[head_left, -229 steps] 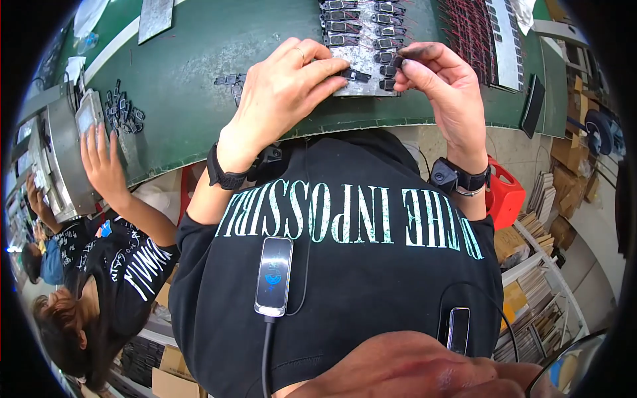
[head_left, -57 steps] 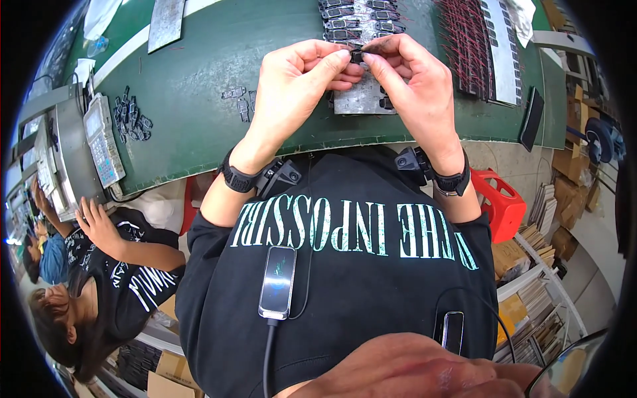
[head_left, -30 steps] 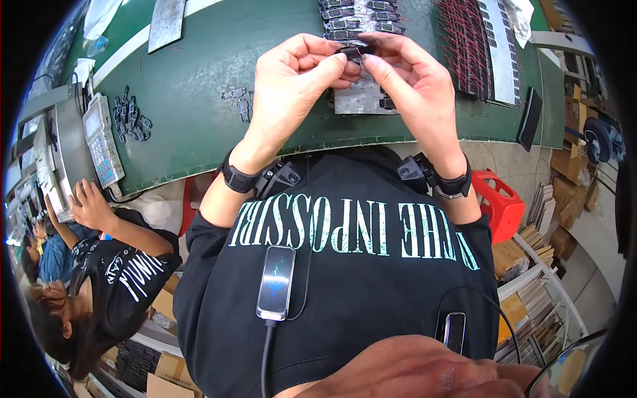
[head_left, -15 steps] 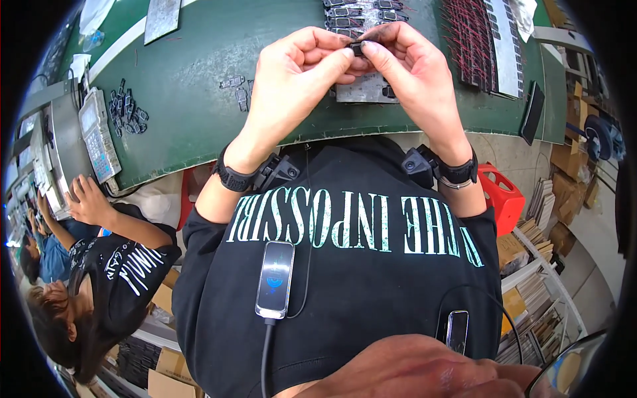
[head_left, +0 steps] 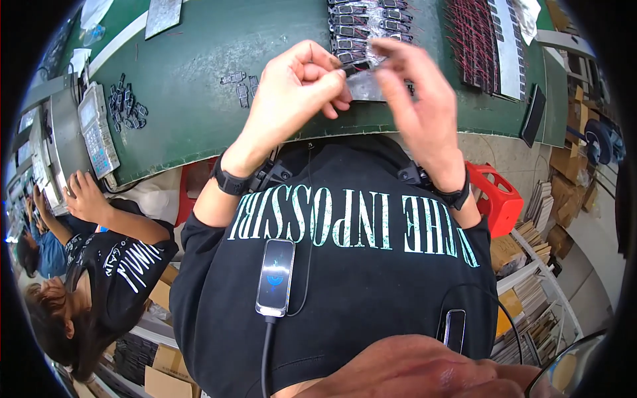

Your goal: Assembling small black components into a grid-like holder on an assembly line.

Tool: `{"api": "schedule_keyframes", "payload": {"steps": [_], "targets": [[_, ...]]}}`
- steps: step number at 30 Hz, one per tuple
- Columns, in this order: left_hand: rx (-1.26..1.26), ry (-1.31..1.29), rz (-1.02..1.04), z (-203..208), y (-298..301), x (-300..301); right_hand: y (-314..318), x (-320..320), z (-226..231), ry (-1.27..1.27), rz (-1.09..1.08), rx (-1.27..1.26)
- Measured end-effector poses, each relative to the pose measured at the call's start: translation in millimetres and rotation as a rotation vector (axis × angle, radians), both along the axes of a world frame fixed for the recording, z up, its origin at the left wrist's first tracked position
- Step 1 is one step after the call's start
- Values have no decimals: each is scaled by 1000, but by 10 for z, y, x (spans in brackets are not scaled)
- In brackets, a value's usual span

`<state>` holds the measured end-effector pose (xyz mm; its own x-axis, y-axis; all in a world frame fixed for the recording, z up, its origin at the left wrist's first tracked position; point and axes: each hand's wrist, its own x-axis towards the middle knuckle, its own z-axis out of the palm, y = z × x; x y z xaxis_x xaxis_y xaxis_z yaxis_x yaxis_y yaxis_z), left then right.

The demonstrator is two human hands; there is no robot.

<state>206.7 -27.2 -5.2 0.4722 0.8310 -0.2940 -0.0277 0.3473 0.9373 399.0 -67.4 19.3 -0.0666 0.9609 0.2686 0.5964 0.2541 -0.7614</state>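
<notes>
A small black rectangular part [head_left: 355, 67] is pinched between the thumb and fingertips of my left hand [head_left: 302, 83]. My right hand [head_left: 421, 89] is just to the right of it, slightly blurred, with thumb and forefinger apart and nothing visible between them. Both hands are above the near end of a bare metal plate [head_left: 368, 88]. Rows of similar black framed parts [head_left: 350, 31] lie on that plate beyond my fingers. A few loose black parts [head_left: 243, 95] rest on the green table left of my left hand.
A pile of black parts [head_left: 126, 106] lies farther left, beside a grey keypad device [head_left: 98, 136]. Parts with red wires [head_left: 472, 50] fill a board at right, near a dark flat slab [head_left: 533, 113]. A co-worker's hand [head_left: 88, 199] is at left; a red stool [head_left: 497, 202] stands at right.
My right hand has let go of the small part and moved right and slightly nearer. My left hand has come a little nearer with the part, uncovering more of the rows.
</notes>
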Motion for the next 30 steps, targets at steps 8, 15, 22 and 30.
{"api": "schedule_keyframes", "payload": {"steps": [8,15,22,30], "targets": [[-196,-93,-72,-204,176,-98,-65,308,15,198,-208,-73],[-164,-40,-118,-173,184,-96,-108,314,-54,203,-178,-106],[-59,124,-168,-133,190,-160,-108,532,39,253,-226,-69],[151,208,-112,-171,174,-104,33,1053,247,147,-354,83]]}}
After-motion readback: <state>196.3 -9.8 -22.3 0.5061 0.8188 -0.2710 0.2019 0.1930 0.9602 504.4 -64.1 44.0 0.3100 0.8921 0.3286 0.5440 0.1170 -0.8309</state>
